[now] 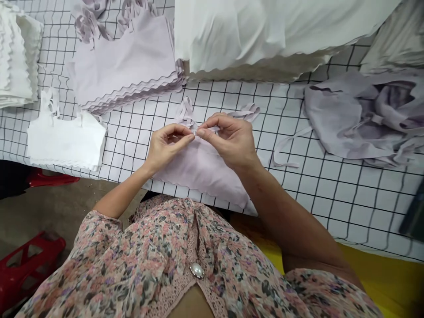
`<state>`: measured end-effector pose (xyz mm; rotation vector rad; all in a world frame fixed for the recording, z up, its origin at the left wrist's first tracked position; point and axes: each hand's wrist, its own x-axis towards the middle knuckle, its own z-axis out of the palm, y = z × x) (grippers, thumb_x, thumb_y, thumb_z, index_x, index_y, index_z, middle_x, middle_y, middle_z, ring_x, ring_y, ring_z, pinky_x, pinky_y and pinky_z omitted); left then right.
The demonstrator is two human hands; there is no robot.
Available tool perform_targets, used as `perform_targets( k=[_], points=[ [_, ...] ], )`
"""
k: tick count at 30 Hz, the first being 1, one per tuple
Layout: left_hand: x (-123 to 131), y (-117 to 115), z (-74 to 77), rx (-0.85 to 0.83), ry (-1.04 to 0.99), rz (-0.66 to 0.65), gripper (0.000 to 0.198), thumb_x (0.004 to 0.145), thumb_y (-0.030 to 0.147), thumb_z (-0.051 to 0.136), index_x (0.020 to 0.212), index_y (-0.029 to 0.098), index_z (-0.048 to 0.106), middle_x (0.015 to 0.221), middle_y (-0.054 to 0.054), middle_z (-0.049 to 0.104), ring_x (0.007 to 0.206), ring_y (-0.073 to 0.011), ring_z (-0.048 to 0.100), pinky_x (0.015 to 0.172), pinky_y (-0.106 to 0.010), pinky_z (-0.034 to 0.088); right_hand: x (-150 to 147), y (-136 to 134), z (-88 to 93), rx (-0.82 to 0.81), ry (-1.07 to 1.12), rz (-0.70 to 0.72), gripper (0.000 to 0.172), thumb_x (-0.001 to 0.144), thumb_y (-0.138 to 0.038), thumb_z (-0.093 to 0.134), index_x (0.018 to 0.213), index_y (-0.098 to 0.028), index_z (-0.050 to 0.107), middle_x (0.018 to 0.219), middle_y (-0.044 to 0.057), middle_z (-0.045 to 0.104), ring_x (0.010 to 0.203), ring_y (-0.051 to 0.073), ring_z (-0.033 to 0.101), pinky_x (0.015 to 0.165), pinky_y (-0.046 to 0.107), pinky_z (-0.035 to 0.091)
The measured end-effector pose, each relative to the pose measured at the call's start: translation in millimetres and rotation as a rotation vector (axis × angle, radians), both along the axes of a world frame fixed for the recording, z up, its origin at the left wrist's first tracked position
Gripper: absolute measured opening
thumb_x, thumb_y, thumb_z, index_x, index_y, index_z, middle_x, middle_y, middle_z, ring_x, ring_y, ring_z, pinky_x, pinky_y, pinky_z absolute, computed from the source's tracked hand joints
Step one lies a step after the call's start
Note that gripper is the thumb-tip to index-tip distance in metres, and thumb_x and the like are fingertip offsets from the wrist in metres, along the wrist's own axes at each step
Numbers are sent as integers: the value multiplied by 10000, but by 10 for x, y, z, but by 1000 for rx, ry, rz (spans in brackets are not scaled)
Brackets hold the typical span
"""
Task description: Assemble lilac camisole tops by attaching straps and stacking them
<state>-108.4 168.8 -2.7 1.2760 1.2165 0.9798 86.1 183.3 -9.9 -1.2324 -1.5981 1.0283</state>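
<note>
The person's left hand (167,148) and right hand (228,141) meet at the top edge of a lilac camisole (202,170), which lies flat at lower centre of the frame with its scalloped hem toward the person. Each hand pinches between thumb and forefinger, the other fingers curled, on a small pale fabric tab (195,132). The fingers hide most of it, so it may be a strap end, though that is hard to tell. Two lilac strap loops (247,112) rise just above the hands. All of this rests on a white grid-lined table cover (331,190). At upper centre sits a stack of scalloped lilac panels (132,57), and a white camisole (64,141) lies at left. A white scalloped stack (16,57) fills the upper left corner, a large white fabric pile (265,31) the top, and a crumpled lilac heap (351,119) the right, with a loose lilac strap (285,145) beside it. The person's floral blouse (159,260) with a pearl button (197,270) fills the bottom, and a red plastic stool (26,269) stands at lower left.
</note>
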Motion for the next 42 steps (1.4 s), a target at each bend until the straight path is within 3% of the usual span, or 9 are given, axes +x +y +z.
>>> perform_targets(
  k=[5, 8, 14, 22, 31, 42],
  points=[
    [-263, 6, -146, 197, 647, -143, 258, 850, 337, 880, 1024, 225, 726, 1087, -59, 732, 1094, -263, 572, 1048, -449, 382, 146, 111, -9, 76, -319, 233, 129, 968, -322, 654, 882, -244, 711, 852, 61, 660, 1030, 280, 591, 1028, 541, 463],
    [-327, -5, -227, 201, 800, -198, 241, 870, 371, 878, 1009, 229, 742, 1045, -54, 711, 1094, -275, 539, 1035, -454, 319, 144, 199, -93, 118, -455, 377, 149, 990, -307, 609, 904, -238, 710, 862, 73, 653, 1086, 311, 554, 1031, 590, 418],
    [-324, 28, -306, 194, 725, -273, 143, 906, 387, 851, 925, 257, 793, 936, -25, 701, 1081, -264, 526, 1051, -456, 281, 12, 367, -259, 154, -577, 567, 190, 985, -269, 574, 859, -221, 709, 855, 91, 669, 1122, 335, 504, 1048, 648, 334],
    [-345, 35, -346, 203, 651, -300, 129, 917, 381, 826, 855, 268, 813, 879, -10, 666, 1062, -243, 535, 1102, -468, 260, -31, 429, -241, 141, -566, 742, 217, 1015, -269, 574, 906, -205, 751, 906, 100, 692, 1150, 332, 500, 1060, 638, 298],
    [-352, 35, -341, 216, 629, -326, 126, 923, 368, 809, 853, 263, 809, 856, -11, 640, 1049, -245, 531, 1096, -469, 259, -11, 491, -151, 136, -565, 787, 268, 1037, -301, 561, 875, -204, 751, 842, 89, 673, 1136, 325, 524, 1067, 662, 310],
    [-354, 39, -359, 214, 616, -332, 126, 913, 345, 797, 825, 257, 781, 864, -10, 673, 1038, -245, 537, 1098, -472, 261, -101, 514, -167, 171, -591, 848, 352, 1050, -321, 526, 797, -197, 736, 770, 79, 611, 1079, 305, 503, 1093, 735, 291]
  ],
)
